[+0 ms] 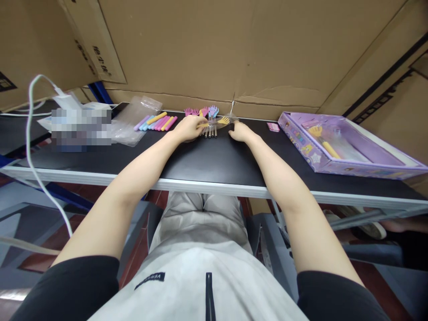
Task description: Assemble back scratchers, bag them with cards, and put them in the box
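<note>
My left hand (189, 128) is closed on a yellow hand-shaped scratcher (221, 121), its claw head pointing right over the black table (214, 158). My right hand (240, 131) rests fingers curled on a clear plastic sleeve (232, 117) beside that head; what it pinches is hard to make out. Just behind my hands lies a row of pink, blue and purple scratcher heads (202, 110) with metal stems (210, 132).
Several coloured handle grips (157, 121) and clear plastic bags (132, 120) lie to the left. A purple gift box (337, 145) holding a yellow scratcher sits at the right, a small pink card (273, 127) near it. Cardboard boxes (234, 49) wall the back; a white cable (31, 147) hangs left.
</note>
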{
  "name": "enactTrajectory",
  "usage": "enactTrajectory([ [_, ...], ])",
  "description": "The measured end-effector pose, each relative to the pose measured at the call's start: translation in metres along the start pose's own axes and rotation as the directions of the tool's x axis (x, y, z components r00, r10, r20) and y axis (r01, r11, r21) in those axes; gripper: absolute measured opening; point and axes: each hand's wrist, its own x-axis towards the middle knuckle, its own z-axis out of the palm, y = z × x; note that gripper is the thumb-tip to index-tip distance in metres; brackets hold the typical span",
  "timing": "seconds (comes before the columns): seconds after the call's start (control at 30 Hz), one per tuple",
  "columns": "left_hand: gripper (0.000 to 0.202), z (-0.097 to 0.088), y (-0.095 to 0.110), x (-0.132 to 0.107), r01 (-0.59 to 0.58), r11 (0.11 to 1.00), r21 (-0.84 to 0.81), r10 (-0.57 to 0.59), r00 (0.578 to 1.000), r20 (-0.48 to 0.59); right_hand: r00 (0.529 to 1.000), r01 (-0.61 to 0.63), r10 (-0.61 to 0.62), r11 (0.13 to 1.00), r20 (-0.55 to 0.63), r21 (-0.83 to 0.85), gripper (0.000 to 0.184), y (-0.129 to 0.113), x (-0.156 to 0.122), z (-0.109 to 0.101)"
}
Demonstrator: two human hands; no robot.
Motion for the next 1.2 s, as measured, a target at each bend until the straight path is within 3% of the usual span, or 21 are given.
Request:
enactTrajectory([
  [0.1,0.046,-0.0006,0.0005,-0.0004,0.023,0.999,0.024,-0.023,1.0,0.007,0.994,0.036,-0.022,0.991,0.106,-0.128,0.036,0.0008,-0.0001,0.0001],
  [0.4,0.042,-0.0008,-0.0011,0.0004,0.006,0.999,0.035,-0.008,0.997,0.072,0.984,0.132,-0.083,0.936,0.16,-0.325,0.043,0.0034,0.002,0.0004],
  [0.67,0.042,-0.0004,-0.0014,-0.0002,0.008,0.997,0.082,-0.015,0.995,0.096,0.981,0.125,-0.072,0.946,0.18,-0.3,0.046,0.0006,-0.0018,-0.0012],
  [0.93,0.04,0.0048,-0.0068,0.0004,0.01,0.998,0.066,-0.015,0.997,0.074,0.989,0.089,-0.062,0.973,0.134,-0.211,0.035,0.0022,0.0009,-0.0004],
  [1.2,0.038,0.0018,-0.0042,0.0,0.048,0.997,0.057,-0.054,0.994,0.097,0.981,0.136,-0.089,0.948,0.172,-0.287,0.045,0.001,-0.0019,-0.0022],
])
